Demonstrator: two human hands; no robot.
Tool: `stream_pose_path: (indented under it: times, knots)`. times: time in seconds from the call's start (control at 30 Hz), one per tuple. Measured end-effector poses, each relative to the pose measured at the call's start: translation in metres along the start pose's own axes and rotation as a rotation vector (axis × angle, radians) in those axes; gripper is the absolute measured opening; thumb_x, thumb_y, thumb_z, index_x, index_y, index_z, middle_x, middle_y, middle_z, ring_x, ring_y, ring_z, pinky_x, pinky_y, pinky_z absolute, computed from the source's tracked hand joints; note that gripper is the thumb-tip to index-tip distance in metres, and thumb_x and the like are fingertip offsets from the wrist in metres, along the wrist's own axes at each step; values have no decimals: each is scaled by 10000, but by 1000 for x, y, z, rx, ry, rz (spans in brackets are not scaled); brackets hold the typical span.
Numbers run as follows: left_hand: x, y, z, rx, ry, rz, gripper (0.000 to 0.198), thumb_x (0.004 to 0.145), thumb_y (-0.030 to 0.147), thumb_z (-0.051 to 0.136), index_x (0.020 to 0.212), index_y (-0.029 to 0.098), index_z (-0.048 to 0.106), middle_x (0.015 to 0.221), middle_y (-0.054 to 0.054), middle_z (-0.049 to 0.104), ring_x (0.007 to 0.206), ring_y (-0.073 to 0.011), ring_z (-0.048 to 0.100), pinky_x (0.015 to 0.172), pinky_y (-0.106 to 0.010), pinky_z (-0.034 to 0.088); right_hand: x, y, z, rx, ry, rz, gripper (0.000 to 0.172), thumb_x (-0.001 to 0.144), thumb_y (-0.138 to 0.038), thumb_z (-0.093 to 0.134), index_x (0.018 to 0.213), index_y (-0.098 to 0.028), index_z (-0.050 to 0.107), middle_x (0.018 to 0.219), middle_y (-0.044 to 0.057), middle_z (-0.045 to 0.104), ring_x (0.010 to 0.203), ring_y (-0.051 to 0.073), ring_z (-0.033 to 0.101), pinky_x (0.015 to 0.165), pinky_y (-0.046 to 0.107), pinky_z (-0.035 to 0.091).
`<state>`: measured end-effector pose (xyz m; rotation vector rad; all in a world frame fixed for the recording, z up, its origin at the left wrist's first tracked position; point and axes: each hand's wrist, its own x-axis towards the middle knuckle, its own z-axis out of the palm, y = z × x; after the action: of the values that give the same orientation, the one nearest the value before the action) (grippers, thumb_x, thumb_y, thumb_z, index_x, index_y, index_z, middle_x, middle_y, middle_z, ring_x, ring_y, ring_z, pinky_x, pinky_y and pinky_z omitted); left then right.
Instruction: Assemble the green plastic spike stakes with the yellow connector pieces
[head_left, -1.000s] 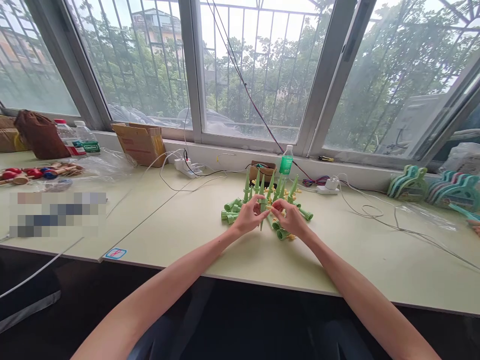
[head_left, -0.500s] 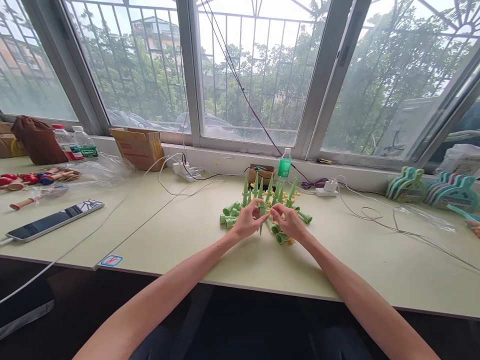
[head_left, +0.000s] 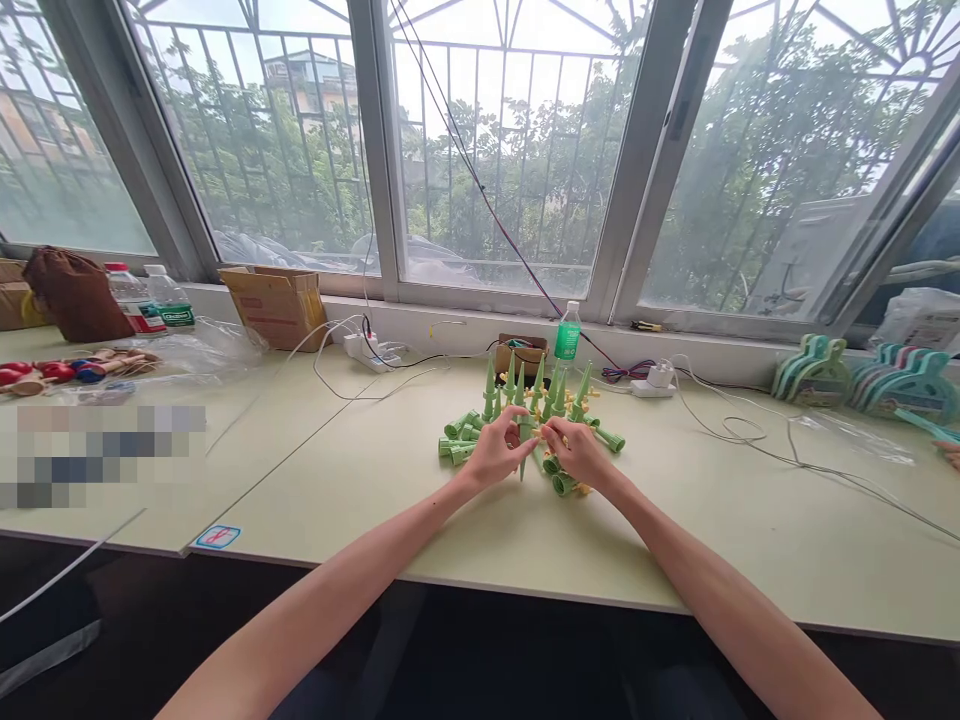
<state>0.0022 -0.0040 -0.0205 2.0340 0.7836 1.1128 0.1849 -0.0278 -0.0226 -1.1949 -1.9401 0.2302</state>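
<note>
L hand (head_left: 495,447) pinches a green spike (head_left: 525,428) btwn thumb & fingers, a bit below ctr of frame, its narrow tip pointing down. R hand (head_left: 579,450), just to its right, has thumb & fingertips pressed on a small yellow bit (head_left: 538,434) by the spike, mostly hidden. More green spikes (head_left: 580,395) stand just behind; green tubes (head_left: 453,450) lie either side on the table (head_left: 360,490). Bottle (head_left: 568,335) w/ green label's farther back, right of ctr.
</note>
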Motion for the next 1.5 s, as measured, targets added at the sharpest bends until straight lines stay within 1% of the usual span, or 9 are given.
stream_pose_path:
  times: [0.1, 0.27, 0.4, 0.57, 0.67, 0.9, 1.1, 1.37, 1.5]
  knots:
    - [0, -1, 0, -13, 4, -12, 424, 821, 428, 617, 1155, 207, 480, 604, 79, 455, 414, -85, 492, 433, -205, 400, 0, -1, -1, 12, 5, 9, 303, 957, -355, 390, 722, -196, 495, 625, -7, 562, 559, 131, 481, 581, 254, 363]
    - [1, -5, 0, -23, 23, -21, 435, 817, 445, 619, 1153, 208, 477, 599, 79, 449, 415, -89, 491, 415, -201, 390, 0, -5, -4, 73, 12, -18, 165, 910, -350, 497, 889, -192, 544, 732, 10, 623, 659, 150, 564, 640, 258, 416]
    - [1, -3, 0, -7, 9, -18, 437, 818, 447, 616, 1156, 207, 477, 604, 77, 459, 415, -87, 490, 429, -204, 393, 0, -4, -3, 48, -2, -19, 195, 924, -337, 461, 814, -192, 531, 695, 2, 592, 629, 143, 533, 613, 257, 395]
    - [0, 0, 1, 18, 2, -8, 432, 816, 439, 618, 1151, 197, 488, 584, 84, 443, 415, -86, 472, 447, -210, 390, -1, 1, 0, -17, -9, -4, 352, 961, -363, 367, 657, -201, 440, 587, -15, 500, 537, 128, 433, 551, 260, 337]
    - [0, 1, 1, 6, 4, -14, 432, 817, 439, 617, 1152, 197, 490, 581, 85, 441, 411, -86, 472, 446, -211, 388, -1, 0, 0, -9, -9, 2, 380, 966, -384, 354, 641, -203, 431, 578, -11, 499, 532, 130, 433, 552, 262, 344]
    - [-1, 0, 0, -13, 28, -47, 416, 823, 419, 609, 1154, 203, 478, 602, 79, 451, 423, -89, 490, 450, -211, 398, -1, -8, -3, 63, 11, -8, 190, 913, -376, 497, 890, -195, 548, 741, 20, 624, 670, 160, 561, 631, 268, 416]
    - [-1, -1, 1, 57, 43, -19, 421, 812, 411, 617, 1153, 196, 498, 590, 78, 437, 443, -90, 464, 466, -213, 389, -1, -5, 0, 68, 4, -21, 220, 931, -371, 450, 823, -196, 527, 718, 13, 594, 652, 154, 523, 626, 269, 405]
    - [-1, -5, 3, 111, 54, 36, 407, 828, 405, 598, 1165, 201, 496, 607, 70, 469, 457, -80, 435, 484, -206, 385, -1, -1, 1, -3, 2, -14, 311, 950, -325, 359, 677, -201, 442, 610, -13, 482, 566, 133, 415, 572, 257, 342]
    - [-1, -6, 3, 101, 59, 41, 414, 827, 415, 601, 1167, 203, 499, 610, 69, 477, 462, -79, 435, 485, -202, 385, -1, -1, 1, -9, 2, -4, 344, 957, -347, 351, 656, -201, 436, 599, -10, 491, 559, 134, 425, 570, 259, 345]
